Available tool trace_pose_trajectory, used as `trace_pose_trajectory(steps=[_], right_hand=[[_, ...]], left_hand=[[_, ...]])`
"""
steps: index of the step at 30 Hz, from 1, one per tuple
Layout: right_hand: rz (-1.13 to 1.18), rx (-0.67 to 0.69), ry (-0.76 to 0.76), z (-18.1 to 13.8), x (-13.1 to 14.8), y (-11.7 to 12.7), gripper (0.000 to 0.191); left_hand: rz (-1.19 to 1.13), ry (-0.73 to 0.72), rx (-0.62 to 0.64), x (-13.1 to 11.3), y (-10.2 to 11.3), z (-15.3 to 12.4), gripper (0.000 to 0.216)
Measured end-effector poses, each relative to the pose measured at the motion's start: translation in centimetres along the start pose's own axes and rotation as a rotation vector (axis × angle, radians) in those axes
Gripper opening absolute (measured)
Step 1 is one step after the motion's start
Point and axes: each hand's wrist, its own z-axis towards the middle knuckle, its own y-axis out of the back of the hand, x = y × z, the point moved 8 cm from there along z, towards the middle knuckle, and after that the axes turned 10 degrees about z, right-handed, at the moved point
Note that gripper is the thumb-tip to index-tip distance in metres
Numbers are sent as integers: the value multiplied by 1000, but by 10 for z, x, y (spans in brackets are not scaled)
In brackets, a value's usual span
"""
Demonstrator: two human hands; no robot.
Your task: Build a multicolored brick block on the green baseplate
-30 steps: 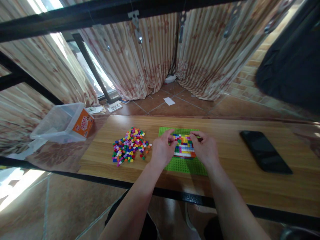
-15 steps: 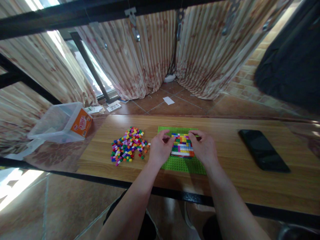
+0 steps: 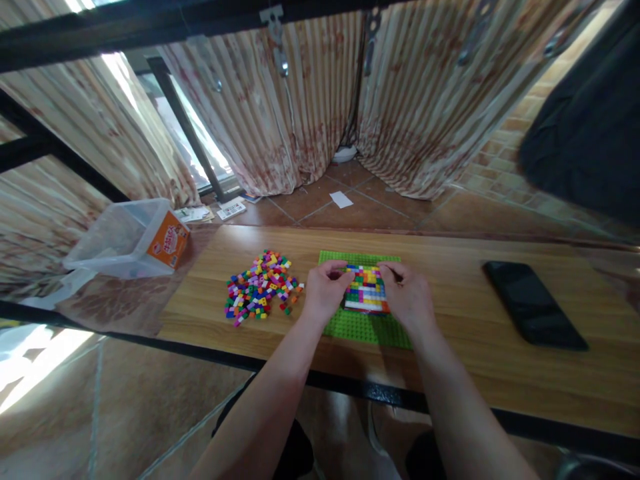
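Observation:
A multicoloured block of toy building bricks point(image 3: 367, 292) sits over the green studded baseplate point(image 3: 357, 331) in the middle of the table. My left hand point(image 3: 324, 291) is closed at the block's left side, thumb and fingertips on its upper left edge. On the opposite side, my right hand point(image 3: 411, 295) grips the upper right edge with thumb and bent fingers. Parts of both side edges are hidden behind my fingers. A pile of small loose bricks point(image 3: 260, 285) in many colours lies left of my left hand.
A black phone-like slab point(image 3: 535, 305) lies on the wooden table point(image 3: 460, 267) to the right. Beyond the table's left end stands a clear plastic bin point(image 3: 120, 240) with an orange label. Striped curtains point(image 3: 315, 107) hang behind, and a dark metal bar crosses the top.
The whole view has shifted slightly as my head moved. Both hands stay at the block's sides, with only small finger movement visible.

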Motion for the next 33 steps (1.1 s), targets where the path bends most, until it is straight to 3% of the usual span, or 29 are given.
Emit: trace_pose_trajectory(steps=[6,13,16,19,22,25,28,33], right_hand=[[9,1,9,0,-1,-1,38],[-38,28,4,0,-5,1,42],[-55,49,-10,0,-8,1,45],[-76,51,-5,1,-8,2,45],[-99,49,0,2,-8,2,43],[-129,49,-7,2,-7,2,43],[-162,48,12,2,-4,2,43],[-192,51,16,2,-5,1,43]], left_hand=[[-3,9,-4,3,-1,1,24],[58,-86,-15,-2,2,-5,24],[149,-148,-49,-10,21,-3,21],[276,-157,-133,-12,58,2,18],[498,-92,-249,-8,103,4,16],[696,-2,-281,-2,131,0,11],[843,46,-255,2,135,-4,12],[1055,66,-230,0,120,-5,14]])
